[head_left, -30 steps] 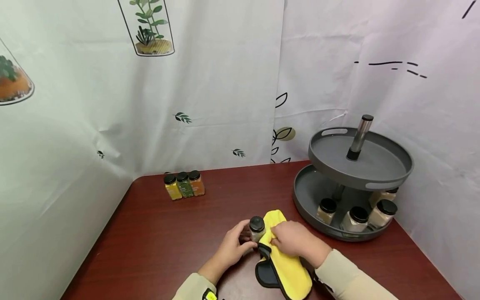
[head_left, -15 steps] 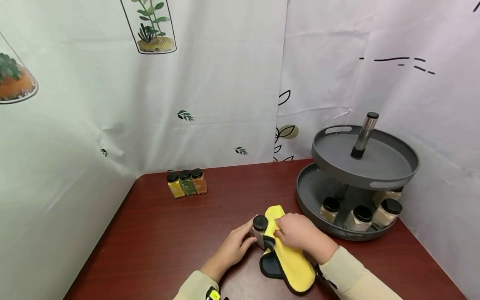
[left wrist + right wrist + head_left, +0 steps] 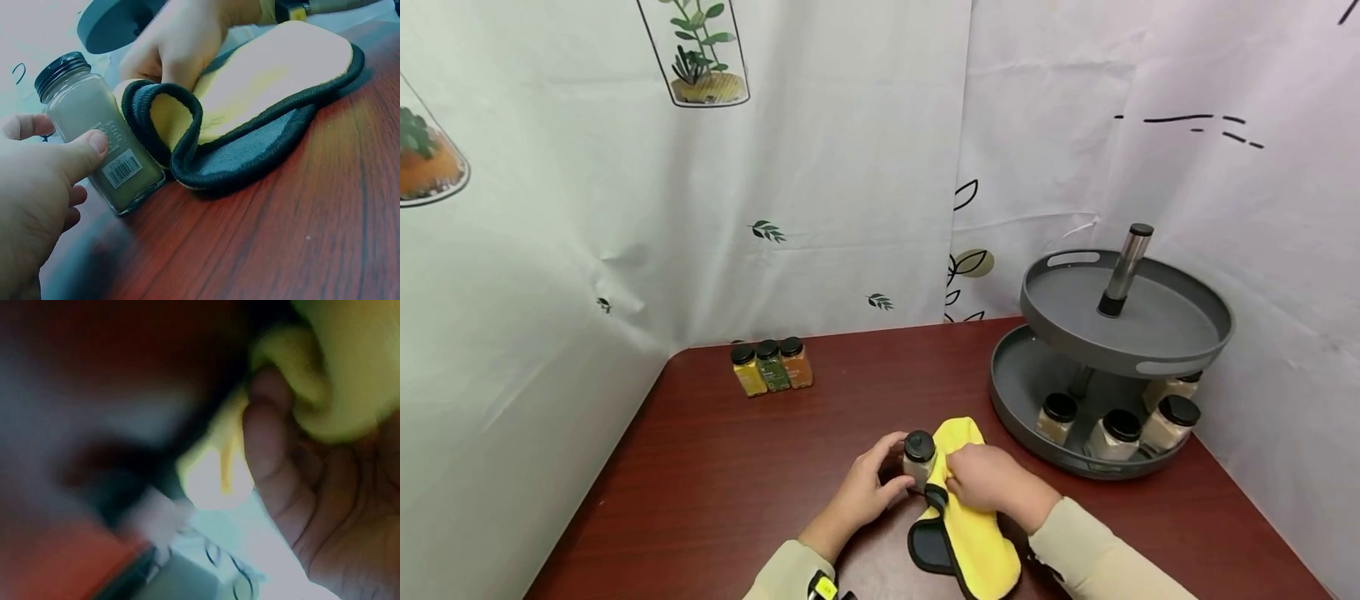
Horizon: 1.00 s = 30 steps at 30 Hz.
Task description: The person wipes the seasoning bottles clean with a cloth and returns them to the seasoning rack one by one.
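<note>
Facing a white sheet (image 3: 820,167) printed with leaves and plants, hanging behind and along the sides. Working over a red-brown table (image 3: 700,492). Having a grey two-tier stand (image 3: 1157,325) toward the right of the table, bearing four jars (image 3: 1115,436) with black lids on its lower tier, close together along the front and right. Wearing pale sleeves (image 3: 1101,546) on both arms. Gripping a yellow cloth (image 3: 988,554), edged in black and grey on the reverse, near the front of the table. Bunching that cloth in the right hand (image 3: 981,477), closing the right grip on it and curling fingers into its yellow side. Holding a jar (image 3: 918,461) in the left hand (image 3: 861,500), closing the left grip about it, laying the thumb on the glass near a barcode label and reaching the index finger round to the far side. Having this jar between the two hands, touching a looped edge of the cloth, and leaving unclear any contact between its base and the table. Having a yellow jar (image 3: 749,372), a green jar (image 3: 773,367) and an orange jar (image 3: 797,365) standing side by side at the back left, all capped in black. Wearing a small yellow-and-black device (image 3: 824,587) at the left wrist.
</note>
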### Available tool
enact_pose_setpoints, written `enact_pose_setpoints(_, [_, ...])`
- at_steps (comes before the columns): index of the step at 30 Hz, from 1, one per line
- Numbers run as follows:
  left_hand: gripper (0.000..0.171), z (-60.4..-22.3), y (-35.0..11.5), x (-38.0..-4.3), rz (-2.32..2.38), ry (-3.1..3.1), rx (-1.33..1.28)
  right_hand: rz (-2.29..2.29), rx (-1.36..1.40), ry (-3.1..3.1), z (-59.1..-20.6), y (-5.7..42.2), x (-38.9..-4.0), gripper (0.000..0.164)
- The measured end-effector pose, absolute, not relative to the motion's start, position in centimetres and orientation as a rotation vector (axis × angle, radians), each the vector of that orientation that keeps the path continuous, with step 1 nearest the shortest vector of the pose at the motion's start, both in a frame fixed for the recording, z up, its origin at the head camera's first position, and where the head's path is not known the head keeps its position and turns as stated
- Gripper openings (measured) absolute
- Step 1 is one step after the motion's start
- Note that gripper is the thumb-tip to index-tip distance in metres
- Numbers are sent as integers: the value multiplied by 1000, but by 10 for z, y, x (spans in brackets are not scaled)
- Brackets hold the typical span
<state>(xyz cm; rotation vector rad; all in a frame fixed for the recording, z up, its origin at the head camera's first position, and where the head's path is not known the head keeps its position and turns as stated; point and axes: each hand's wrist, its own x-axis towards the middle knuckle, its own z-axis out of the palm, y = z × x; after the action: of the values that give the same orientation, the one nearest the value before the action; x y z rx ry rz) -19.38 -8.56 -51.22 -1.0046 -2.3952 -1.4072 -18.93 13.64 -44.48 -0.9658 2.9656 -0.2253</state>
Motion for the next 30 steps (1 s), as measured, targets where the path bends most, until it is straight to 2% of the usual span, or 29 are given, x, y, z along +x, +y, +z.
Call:
enact_pose_setpoints(6, [57,-490,-81,-184,-1454,-2350,-1000,-286,-901,3007,-437,136,-190,28])
enact_pose_setpoints(10, [59,-507,-82,-193,-1466,-2319,-991,-231,-924,2981,-449,132,-189,27])
enact_pose_setpoints(15, [66,-519,-81,-196,-1448,-2388,-878,-334,-843,2981,-434,135,-190,31])
enact_pose_setpoints(19, [71,-518,-84,-196,-1384,-2349,-972,-344,-847,2970,-445,134,-190,27])
enact_pose_setpoints(22, [65,-517,-89,-196,-1364,-2301,-1076,-323,-858,2963,-451,135,-190,26])
enact_pose_setpoints(26, [51,-515,-94,-196,-1373,-2321,-1080,-340,-867,3030,-442,136,-186,29])
enact_pose_setpoints(30, [52,-518,-96,-197,-1340,-2395,-1056,-238,-922,3038,-445,131,-180,25])
